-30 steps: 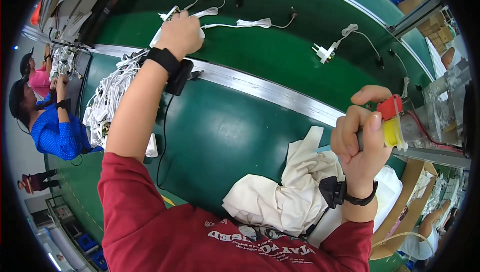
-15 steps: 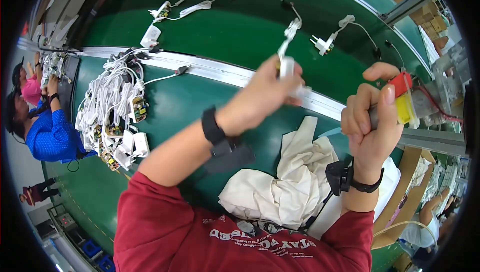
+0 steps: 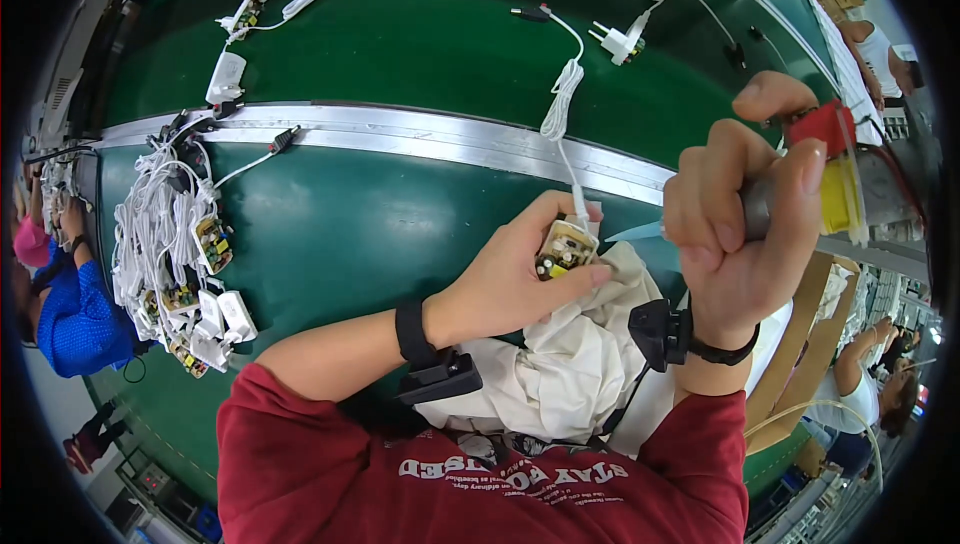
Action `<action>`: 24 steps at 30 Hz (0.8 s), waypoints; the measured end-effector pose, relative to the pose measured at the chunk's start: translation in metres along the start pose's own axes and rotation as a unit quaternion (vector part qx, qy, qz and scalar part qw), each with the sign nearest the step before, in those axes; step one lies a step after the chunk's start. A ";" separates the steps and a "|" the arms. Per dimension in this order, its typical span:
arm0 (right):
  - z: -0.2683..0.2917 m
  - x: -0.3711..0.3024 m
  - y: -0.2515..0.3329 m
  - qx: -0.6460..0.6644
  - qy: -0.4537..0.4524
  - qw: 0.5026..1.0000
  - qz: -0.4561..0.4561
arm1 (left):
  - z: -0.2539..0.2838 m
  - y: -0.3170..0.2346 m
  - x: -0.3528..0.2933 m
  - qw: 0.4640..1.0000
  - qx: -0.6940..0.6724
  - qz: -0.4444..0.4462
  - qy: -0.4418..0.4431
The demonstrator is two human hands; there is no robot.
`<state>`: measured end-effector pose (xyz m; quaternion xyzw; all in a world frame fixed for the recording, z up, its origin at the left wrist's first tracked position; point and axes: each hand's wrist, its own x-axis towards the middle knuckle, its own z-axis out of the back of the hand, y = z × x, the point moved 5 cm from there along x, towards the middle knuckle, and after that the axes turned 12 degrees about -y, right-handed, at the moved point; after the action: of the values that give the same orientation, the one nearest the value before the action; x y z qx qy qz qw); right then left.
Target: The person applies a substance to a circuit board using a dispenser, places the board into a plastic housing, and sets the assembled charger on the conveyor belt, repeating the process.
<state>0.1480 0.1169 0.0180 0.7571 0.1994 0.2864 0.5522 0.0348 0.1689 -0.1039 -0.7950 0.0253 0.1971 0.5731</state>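
My left hand point(image 3: 515, 269) is closed around a white power adapter point(image 3: 568, 248). Its housing is uncovered on the upper side, so the circuit board shows. From the adapter a bundled white cable point(image 3: 562, 104) runs away across the metal rail onto the far green surface. Beside it, my right hand point(image 3: 740, 214) grips a grey cylindrical tool point(image 3: 757, 210) with red and yellow parts at its back end. A pale blue pointed tip point(image 3: 640, 232) extends from this hand toward the adapter, apart from it. Crumpled white cloth point(image 3: 565, 374) lies beneath my left hand.
Left on the green table sits a heap of white adapters and cables point(image 3: 165, 234). Beyond the metal rail point(image 3: 400, 139) lie another open adapter point(image 3: 240, 19) and a plug adapter point(image 3: 620, 42). A cardboard box point(image 3: 800, 344) stands at the right. Other people work at both sides.
My left hand has drawn the adapter from over the rail toward me and turned it so its circuit board shows. The cable trails after it. My right hand keeps its grip on the tool.
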 end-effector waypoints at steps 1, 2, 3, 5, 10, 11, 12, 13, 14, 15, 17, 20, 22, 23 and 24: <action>0.000 0.000 -0.001 -0.002 0.000 1.000 -0.003 | -0.002 -0.002 0.000 0.999 0.033 -0.011 0.022; -0.001 0.000 -0.001 0.006 0.007 1.000 -0.002 | -0.003 0.001 0.000 0.999 0.030 -0.010 0.023; -0.002 0.000 0.000 0.015 0.015 1.000 0.000 | -0.006 0.004 -0.001 0.998 -0.054 -0.005 0.037; -0.005 -0.001 0.000 0.021 0.023 1.000 -0.001 | -0.010 0.007 -0.003 0.973 -0.220 0.003 0.063; -0.006 0.000 -0.004 -0.004 -0.009 1.000 -0.007 | -0.009 0.005 -0.002 0.968 -0.243 0.010 0.066; -0.006 0.001 -0.005 0.010 -0.003 1.000 -0.011 | -0.009 0.006 -0.003 0.968 -0.242 0.005 0.070; -0.006 0.001 -0.006 0.024 0.003 1.000 -0.014 | -0.009 0.006 -0.003 0.968 -0.240 -0.001 0.074; -0.006 0.001 -0.006 0.023 0.003 1.000 -0.014 | -0.009 0.006 -0.003 0.968 -0.239 -0.007 0.078; -0.006 0.001 -0.006 0.022 0.004 1.000 -0.017 | -0.009 0.005 -0.003 0.968 -0.240 -0.007 0.079; -0.006 0.001 -0.006 0.020 0.006 1.000 -0.020 | -0.009 0.005 -0.003 0.967 -0.241 -0.006 0.080; -0.005 0.001 -0.006 0.019 0.007 1.000 -0.023 | -0.008 0.005 -0.003 0.966 -0.244 -0.003 0.082; -0.006 0.002 -0.004 -0.002 0.013 1.000 -0.022 | -0.008 0.006 -0.001 0.964 -0.252 -0.004 0.084; -0.007 0.003 0.002 -0.017 0.021 0.999 -0.024 | -0.008 0.006 -0.001 0.963 -0.258 -0.004 0.083; -0.008 0.004 0.004 -0.032 0.029 0.999 -0.024 | -0.006 0.007 0.000 0.963 -0.263 0.000 0.060; -0.009 0.003 0.005 -0.048 0.037 0.998 -0.025 | -0.004 0.008 0.002 0.963 -0.268 0.003 0.037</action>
<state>0.1445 0.1240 0.0260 0.7136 0.2244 0.3099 0.5869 0.0351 0.1634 -0.1103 -0.9262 -0.0045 0.1687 0.3372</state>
